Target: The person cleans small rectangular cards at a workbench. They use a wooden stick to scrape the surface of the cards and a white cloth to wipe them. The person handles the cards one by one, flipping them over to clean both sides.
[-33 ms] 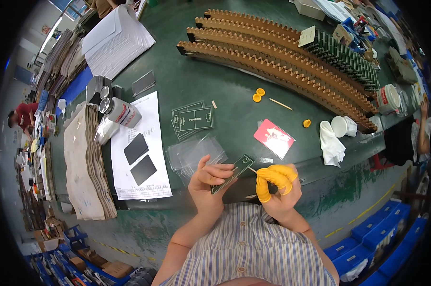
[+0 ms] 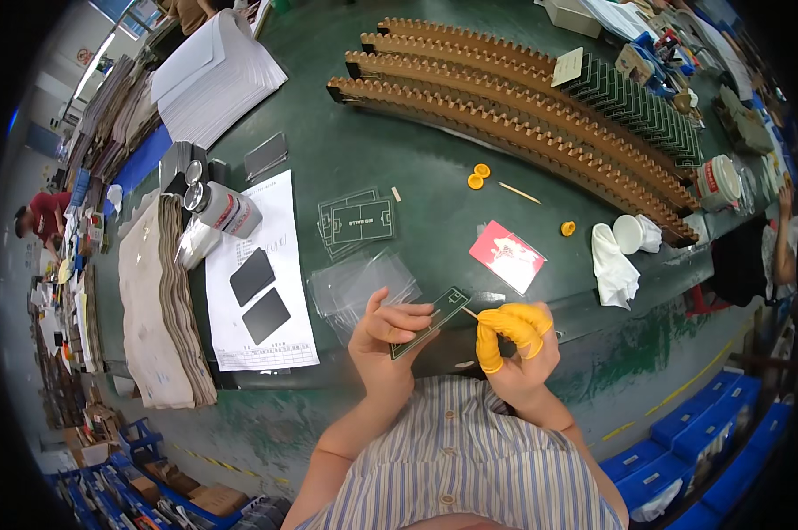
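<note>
My left hand point(image 2: 390, 334) holds a dark green rectangular panel point(image 2: 440, 311) with thin white lines, tilted up over the table's near edge. Yellow finger cots cover fingers of my right hand point(image 2: 515, 340), which pinches a thin wooden stick point(image 2: 471, 313). The stick's tip is at the panel's right edge; whether it touches cannot be made out. Beyond my left hand lie clear plastic sheets point(image 2: 363, 287) and several similar lined panels point(image 2: 363, 220). A red and white card point(image 2: 507, 256) is on the table past my right hand.
Long brown slotted racks point(image 2: 469, 110) cross the far side, one holding a row of green panels point(image 2: 633, 106). Left are a metal-lidded bottle point(image 2: 226, 210), a paper sheet point(image 2: 284, 238) with dark plates point(image 2: 266, 315), and stacked brown sheets point(image 2: 156, 300). A white cloth point(image 2: 612, 269) lies right.
My right hand and the stick have shifted very slightly to the right. My left hand and the panel look the same.
</note>
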{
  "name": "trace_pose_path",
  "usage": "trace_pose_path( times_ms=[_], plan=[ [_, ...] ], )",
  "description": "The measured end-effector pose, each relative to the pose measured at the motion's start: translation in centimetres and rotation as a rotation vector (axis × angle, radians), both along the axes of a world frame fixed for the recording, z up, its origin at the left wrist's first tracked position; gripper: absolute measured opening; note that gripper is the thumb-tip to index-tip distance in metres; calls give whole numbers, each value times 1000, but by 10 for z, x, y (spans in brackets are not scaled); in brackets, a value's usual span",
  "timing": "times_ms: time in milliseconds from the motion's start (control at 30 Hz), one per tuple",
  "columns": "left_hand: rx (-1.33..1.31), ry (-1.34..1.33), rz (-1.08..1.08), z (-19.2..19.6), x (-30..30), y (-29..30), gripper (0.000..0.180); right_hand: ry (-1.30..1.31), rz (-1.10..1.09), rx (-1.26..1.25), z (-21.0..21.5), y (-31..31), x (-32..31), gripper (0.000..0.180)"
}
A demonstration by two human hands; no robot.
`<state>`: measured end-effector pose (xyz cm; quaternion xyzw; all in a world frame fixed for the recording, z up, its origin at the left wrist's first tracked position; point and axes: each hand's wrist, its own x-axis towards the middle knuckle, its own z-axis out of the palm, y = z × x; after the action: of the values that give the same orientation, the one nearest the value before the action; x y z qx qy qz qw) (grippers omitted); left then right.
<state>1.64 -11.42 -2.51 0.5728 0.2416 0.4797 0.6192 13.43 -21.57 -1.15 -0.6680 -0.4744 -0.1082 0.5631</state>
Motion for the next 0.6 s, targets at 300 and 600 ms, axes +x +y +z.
trace_pose_path(
  times_ms=[300, 600],
  plan=[
    [-22, -6, -9, 1, 2, -2, 37, 44, 38, 27, -1, -2, -1, 25],
    [-60, -23, -25, -1, 0, 1, 38, 129, -195, -53, 0, -5, 13, 19]
  ],
)
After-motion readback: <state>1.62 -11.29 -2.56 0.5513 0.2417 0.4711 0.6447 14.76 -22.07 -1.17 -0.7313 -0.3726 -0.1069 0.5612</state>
